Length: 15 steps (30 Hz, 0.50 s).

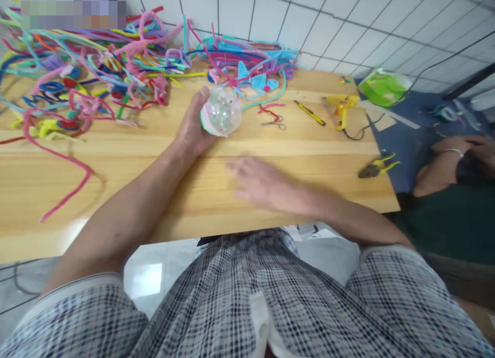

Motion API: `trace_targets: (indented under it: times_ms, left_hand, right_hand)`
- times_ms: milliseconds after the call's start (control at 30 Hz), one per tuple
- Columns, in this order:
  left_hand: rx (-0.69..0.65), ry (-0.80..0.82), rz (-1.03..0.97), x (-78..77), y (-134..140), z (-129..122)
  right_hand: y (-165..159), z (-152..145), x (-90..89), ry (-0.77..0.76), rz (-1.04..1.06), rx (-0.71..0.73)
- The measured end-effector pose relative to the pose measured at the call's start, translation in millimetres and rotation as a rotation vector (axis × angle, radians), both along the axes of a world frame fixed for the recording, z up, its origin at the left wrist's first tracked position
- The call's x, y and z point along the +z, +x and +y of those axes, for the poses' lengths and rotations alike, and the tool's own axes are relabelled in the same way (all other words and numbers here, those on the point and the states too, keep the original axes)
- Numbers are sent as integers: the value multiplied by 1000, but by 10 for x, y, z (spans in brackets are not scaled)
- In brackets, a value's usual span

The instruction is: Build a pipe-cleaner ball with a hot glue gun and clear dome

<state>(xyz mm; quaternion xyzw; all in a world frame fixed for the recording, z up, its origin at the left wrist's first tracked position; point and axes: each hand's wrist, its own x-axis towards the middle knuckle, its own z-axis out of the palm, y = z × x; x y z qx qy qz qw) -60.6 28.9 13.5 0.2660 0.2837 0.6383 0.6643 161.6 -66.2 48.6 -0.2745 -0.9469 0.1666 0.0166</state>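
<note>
My left hand (194,128) is closed around the side of a clear plastic cup (223,112) with small coloured specks and a pale rim, held just above the wooden table (185,193). Its open or rounded end faces me; I cannot tell which. My right hand (259,182) is over the table, below and to the right of the cup, smeared by motion, and nothing shows in it. Beyond the cup lies a bundle of blue and pink pipe cleaners (251,56). Small scissors (276,124) lie to its right beside a red pipe-cleaner piece.
A heap of coloured pipe cleaners (88,64) covers the table's back left. A yellow utility knife (310,113), a yellow glue gun (342,110) with a cord and yellow-handled pliers (375,167) lie at the right. Another person's arm (441,164) is beyond the right edge.
</note>
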Motion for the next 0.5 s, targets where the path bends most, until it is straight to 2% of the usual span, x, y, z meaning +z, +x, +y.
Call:
trace_targets:
  times_ms: [67, 133, 167, 200, 300, 333, 400, 500]
  left_hand:
    - [-5, 9, 25, 12, -6, -19]
    - [-2, -3, 48, 25, 2, -32]
    - [2, -8, 51, 30, 12, -35]
    - [4, -15, 49, 33, 24, -37]
    - [-3, -37, 23, 31, 67, -35]
    - [-9, -39, 14, 28, 81, -34]
    - [-25, -31, 1, 21, 99, -34]
    - [-45, -18, -2, 20, 102, -40]
  right_hand:
    - [-49, -236, -195, -56, 103, 215]
    - [98, -207, -351, -87, 119, 228]
    - [257, -98, -399, -88, 111, 152]
    - [464, 49, -425, -69, 107, 17]
    - [1189, 472, -404, 111, 174, -516]
    - [1389, 547, -376, 164, 210, -622]
    - [1626, 575, -307, 256, 338, -708]
    - [1555, 466, -207, 203, 539, -743]
